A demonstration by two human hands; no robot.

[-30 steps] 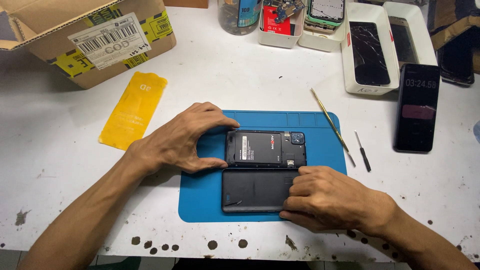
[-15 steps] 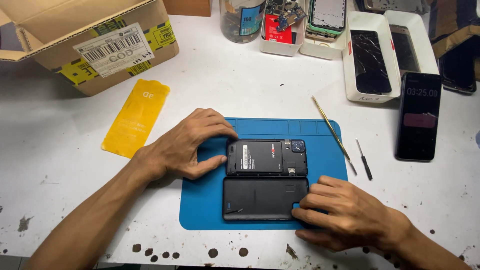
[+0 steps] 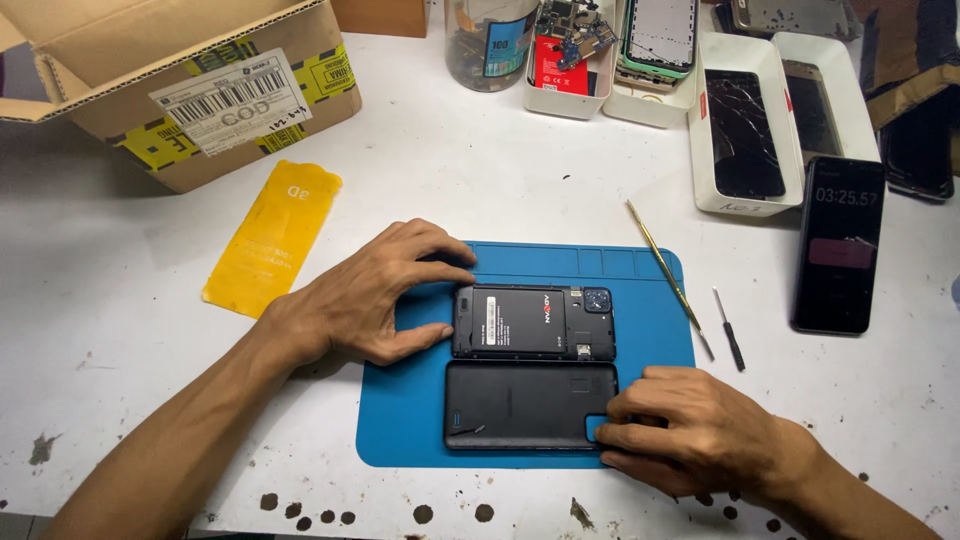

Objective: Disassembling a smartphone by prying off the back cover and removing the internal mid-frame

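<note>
Below, left hand (image 3: 365, 295) fingers gripping opened black phone (image 3: 533, 322), right hand (image 3: 690, 430) pinching matte rectangular back cover (image 3: 525, 404)

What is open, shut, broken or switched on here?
Black phone with battery showing: back off, left hand holds it.
Black plastic back cover: detached, under right hand fingers.
Brown cardboard box: open.
White tray's phone screen: cracked.
Black timer phone: on.

A cardboard box (image 3: 200, 90) with a label sits at the far left of the white desk (image 3: 480, 170), a yellow film sheet (image 3: 272, 238) beside it. White trays (image 3: 745, 120) hold cracked screens; a dark phone (image 3: 838, 245), a thin metal pry tool (image 3: 668, 276) and a small screwdriver (image 3: 729, 328) lie right.
</note>
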